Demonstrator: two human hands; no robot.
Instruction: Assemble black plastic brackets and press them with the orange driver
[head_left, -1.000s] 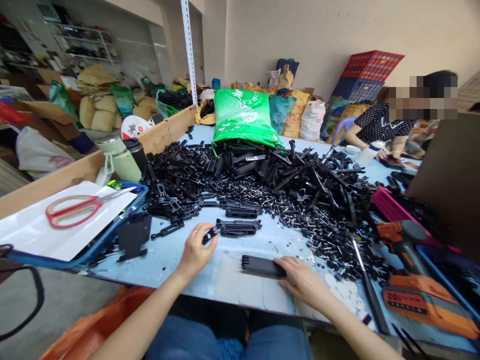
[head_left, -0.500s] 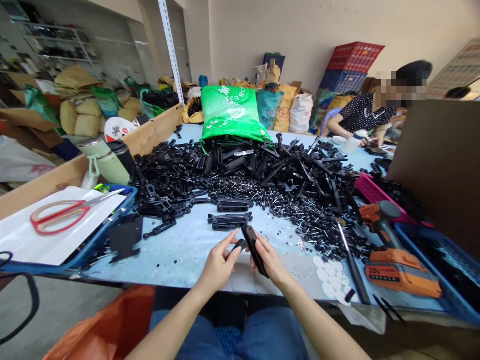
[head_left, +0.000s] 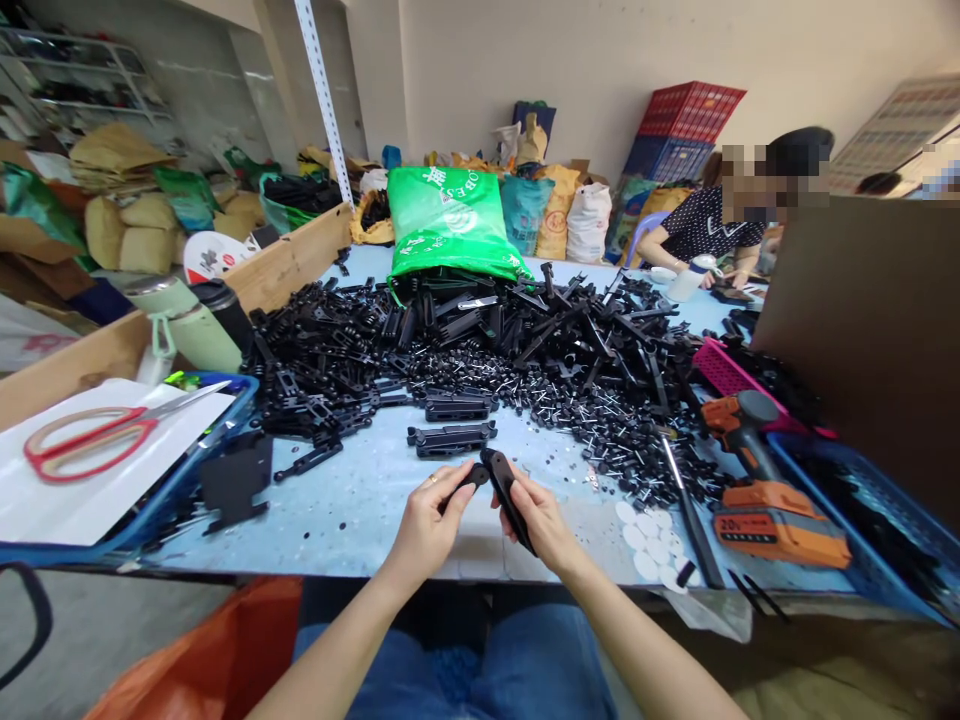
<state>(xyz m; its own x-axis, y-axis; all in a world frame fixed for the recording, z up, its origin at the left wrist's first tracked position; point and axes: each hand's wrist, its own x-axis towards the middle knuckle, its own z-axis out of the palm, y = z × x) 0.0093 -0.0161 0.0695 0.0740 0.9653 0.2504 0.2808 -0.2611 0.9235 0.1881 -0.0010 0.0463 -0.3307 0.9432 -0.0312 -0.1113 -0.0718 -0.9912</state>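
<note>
My left hand (head_left: 431, 515) is closed around a small black plastic link piece (head_left: 472, 478), its rounded end showing beyond the thumb. In my right hand (head_left: 541, 520) is a long black plastic bar (head_left: 508, 495) with a rounded top, held at a slant. The two parts meet or nearly meet at their upper ends; I cannot tell whether they are joined. Just beyond my hands, two black assembled bars (head_left: 452, 438) lie on the blue table (head_left: 322, 520). Behind them spreads a pile of black pins and screws (head_left: 480, 375).
Black plastic parts (head_left: 315, 340) heap up before a green sack (head_left: 450, 225). Scissors (head_left: 90, 440) rest on paper at left. To the right are a hammer (head_left: 691, 520), an orange power drill (head_left: 780, 525), white discs (head_left: 649, 540) and a blue basket (head_left: 810, 470). A co-worker (head_left: 701, 235) sits beyond.
My left fingers have closed further around the link piece, which now sits higher, closer to the top of the bar. My right hand keeps its hold. The view has shifted slightly.
</note>
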